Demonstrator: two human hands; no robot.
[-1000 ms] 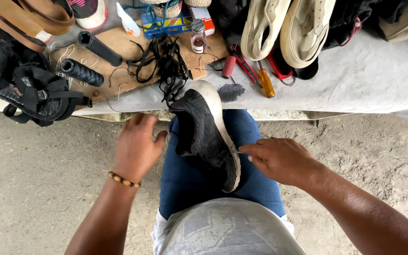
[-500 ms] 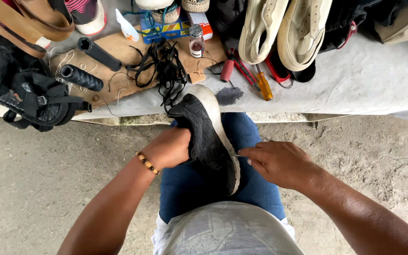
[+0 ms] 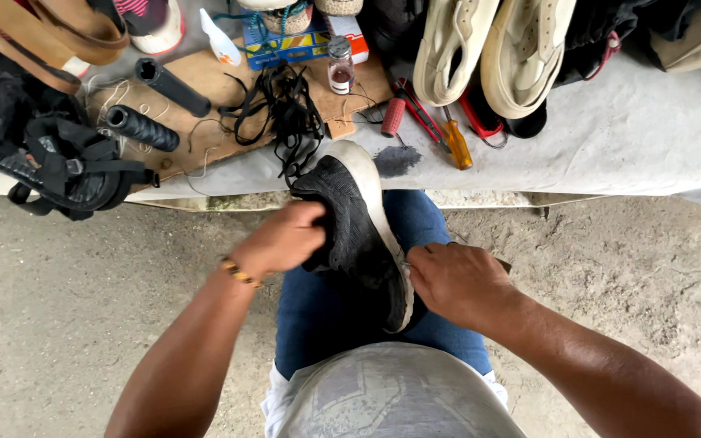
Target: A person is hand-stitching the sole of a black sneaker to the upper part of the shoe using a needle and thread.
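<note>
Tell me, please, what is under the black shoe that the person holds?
Under the black shoe you can see the person's lap in blue jeans. The left hand grips its upper; the right hand touches the white sole edge. The shoe's inside is hidden.

Blue jeans, pale shirt, seemingly beaded bracelet (image 3: 239, 272)

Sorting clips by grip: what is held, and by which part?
A black shoe: left hand on its upper side, right hand at the white sole edge.
</note>
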